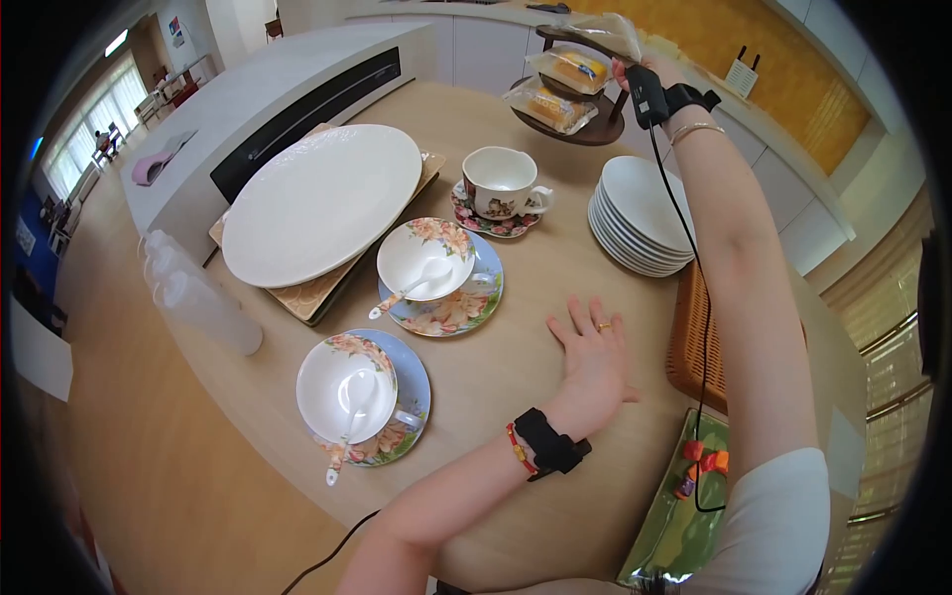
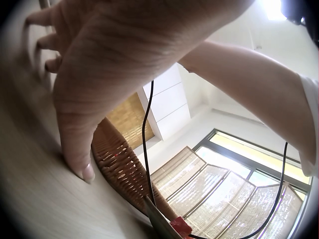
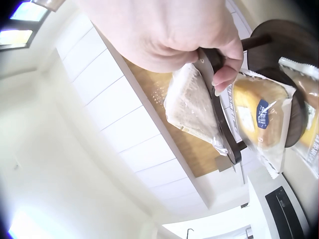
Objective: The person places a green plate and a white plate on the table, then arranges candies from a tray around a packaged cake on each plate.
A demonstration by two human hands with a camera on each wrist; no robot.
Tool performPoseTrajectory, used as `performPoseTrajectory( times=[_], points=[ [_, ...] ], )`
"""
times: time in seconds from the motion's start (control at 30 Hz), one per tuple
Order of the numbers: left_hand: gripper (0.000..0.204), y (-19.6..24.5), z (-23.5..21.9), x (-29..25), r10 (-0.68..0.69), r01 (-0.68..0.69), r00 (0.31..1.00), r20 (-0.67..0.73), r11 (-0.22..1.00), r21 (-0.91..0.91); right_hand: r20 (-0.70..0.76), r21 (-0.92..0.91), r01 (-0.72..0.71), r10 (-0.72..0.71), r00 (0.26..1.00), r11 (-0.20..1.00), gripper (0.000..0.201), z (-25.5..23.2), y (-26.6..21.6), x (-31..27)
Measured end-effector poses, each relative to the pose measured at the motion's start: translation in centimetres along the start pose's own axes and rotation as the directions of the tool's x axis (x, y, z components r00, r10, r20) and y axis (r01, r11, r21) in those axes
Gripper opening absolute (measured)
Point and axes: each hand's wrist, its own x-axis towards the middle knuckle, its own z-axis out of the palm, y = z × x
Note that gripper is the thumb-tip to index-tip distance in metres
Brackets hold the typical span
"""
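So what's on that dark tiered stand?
The stand carries a wrapped top package, middle package and lower package. The right hand grips it at the top. Whatever lies directly beneath those packages is covered.

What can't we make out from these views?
- Head view: most of the inside of the wicker basket, behind the right arm.
- Head view: right part of the green tray, behind the same arm and the white sleeve.
- Head view: how the right hand grips the dark tiered stand, mostly behind the wrist camera.
- Right wrist view: rest of the rightmost bread pack, cut off by the right edge.
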Motion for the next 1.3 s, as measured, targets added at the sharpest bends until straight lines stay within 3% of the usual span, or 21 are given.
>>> performPoseTrajectory(
  times=[0.1, 0.2, 0.4, 0.47, 0.53, 0.6, 0.63, 0.7, 0.77, 0.8, 0.83, 0.9, 0.93, 1.0, 1.03, 1.07, 1.13, 1.17, 1.2, 1.27, 1.3],
  points=[
    [0.118, -0.1, 0.2, -0.1, 0.011, -0.011, 1.000, -0.021, 1.000, 0.009, 0.009, -0.058, 0.069, -0.068, 0.998, 0.996, 0.045, -1.3, -3.7, -1.1],
    [0.117, -0.2, 0.1, -0.2, 0.028, -0.027, 0.999, -0.031, 0.999, 0.028, -0.031, 0.076, 0.063, -0.061, 0.998, 0.995, 0.045, 3.3, -12.1, -8.7],
    [0.115, -0.7, 0.2, -0.2, 0.038, -0.034, 0.997, -0.067, 0.998, 0.056, -0.263, 0.626, 0.035, 0.169, 0.950, 0.779, 0.044, 6.3, -19.0, -17.1],
    [0.114, -1.0, -0.1, -0.3, 0.047, -0.045, 0.997, -0.062, 0.998, 0.047, -0.309, 0.675, 0.040, 0.234, 0.922, 0.737, 0.038, 6.8, -20.2, -19.0],
    [0.112, -1.3, -0.3, 0.1, 0.049, -0.050, 0.997, -0.052, 0.999, -0.015, -0.292, 0.697, 0.050, 0.219, 0.931, 0.715, 0.033, 7.2, -20.9, -20.8],
    [0.103, -1.7, -2.9, 0.1, 0.037, -0.027, 0.996, 0.085, 0.993, -0.117, -0.274, 0.706, 0.049, 0.209, 0.939, 0.707, 0.029, 7.3, -21.2, -22.6],
    [0.099, -2.8, -1.8, 2.1, 0.033, -0.012, 0.997, 0.072, 0.963, -0.269, -0.266, 0.707, 0.045, 0.206, 0.942, 0.706, 0.028, 7.6, -21.5, -23.5],
    [0.092, -4.6, -1.6, 2.5, -0.022, 0.026, 1.000, 0.014, 0.823, -0.567, -0.237, 0.706, 0.033, 0.192, 0.953, 0.708, 0.024, 8.1, -22.0, -25.3],
    [0.083, -5.8, -3.2, 0.5, -0.153, -0.004, 0.983, -0.098, 0.520, -0.854, -0.215, 0.709, 0.026, 0.181, 0.960, 0.704, 0.020, 8.6, -22.0, -27.1],
    [0.076, -6.0, -3.5, -0.4, -0.248, -0.073, 0.957, -0.152, 0.299, -0.952, -0.202, 0.710, 0.017, 0.181, 0.962, 0.704, 0.019, 8.9, -22.1, -27.8],
    [0.076, -6.2, -3.9, -1.2, -0.248, -0.068, 0.957, -0.148, 0.305, -0.950, -0.194, 0.708, 0.016, 0.172, 0.966, 0.706, 0.017, 9.2, -22.1, -28.5],
    [0.061, -6.0, -5.8, -3.3, -0.342, -0.266, 0.925, -0.163, -0.282, -0.922, -0.158, 0.677, 0.016, 0.123, 0.980, 0.736, 0.015, 9.7, -22.2, -29.8],
    [0.061, -5.8, -6.6, -4.5, -0.346, -0.262, 0.925, -0.159, -0.276, -0.925, -0.142, 0.654, 0.030, 0.083, 0.986, 0.756, 0.014, 10.3, -21.6, -30.3],
    [0.071, -5.1, -8.3, -7.1, -0.369, -0.345, 0.919, -0.137, -0.587, -0.733, -0.126, 0.820, -0.103, 0.352, 0.928, 0.563, 0.010, 10.2, -21.1, -29.5],
    [0.062, -4.9, -8.7, -8.1, -0.357, -0.348, 0.924, -0.136, -0.638, -0.687, -0.090, 0.884, -0.149, 0.475, 0.875, 0.442, 0.008, 11.2, -21.3, -30.0],
    [0.062, -5.0, -8.8, -9.1, -0.360, -0.347, 0.923, -0.135, -0.629, -0.695, -0.085, 0.889, -0.148, 0.473, 0.877, 0.433, 0.008, 11.8, -21.3, -30.9],
    [0.054, -5.2, -8.5, -11.2, -0.186, -0.272, 0.962, -0.202, -0.735, -0.621, -0.121, 0.774, -0.111, 0.318, 0.940, 0.623, 0.007, 14.1, -22.2, -34.2],
    [0.049, -4.9, -8.3, -12.8, -0.158, -0.229, 0.973, -0.169, -0.757, -0.612, -0.099, 0.775, -0.103, 0.280, 0.955, 0.623, 0.010, 15.0, -22.1, -35.9],
    [0.049, -4.5, -7.6, -14.2, -0.159, -0.231, 0.972, -0.171, -0.753, -0.615, -0.028, 0.799, -0.132, 0.255, 0.966, 0.587, 0.012, 14.5, -20.2, -35.9],
    [0.047, -3.6, -6.0, -16.6, -0.303, -0.293, 0.947, -0.108, -0.676, -0.676, -0.256, 0.726, -0.122, 0.430, 0.866, 0.677, 0.034, 21.4, -22.3, -42.5],
    [0.047, -3.2, -5.2, -17.3, -0.304, -0.299, 0.946, -0.115, -0.672, -0.678, -0.215, 0.764, -0.119, 0.424, 0.879, 0.634, 0.028, 21.1, -20.6, -42.4]
  ],
)
